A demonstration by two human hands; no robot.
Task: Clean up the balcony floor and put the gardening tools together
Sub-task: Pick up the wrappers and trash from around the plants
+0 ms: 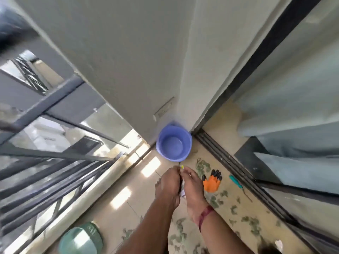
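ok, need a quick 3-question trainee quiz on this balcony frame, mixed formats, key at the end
1. True or false: the orange glove lies inside the purple bucket.
2. The teal-handled tool lies: (A) in the bucket, (B) on the floor beside the sliding-door track, (C) on the railing.
3. Fill in: the left hand and right hand together hold a small whitish item; the green litter scattered on the tiles is ____.

Key: 1 false, it lies on the floor; 2 B; 3 leaves.
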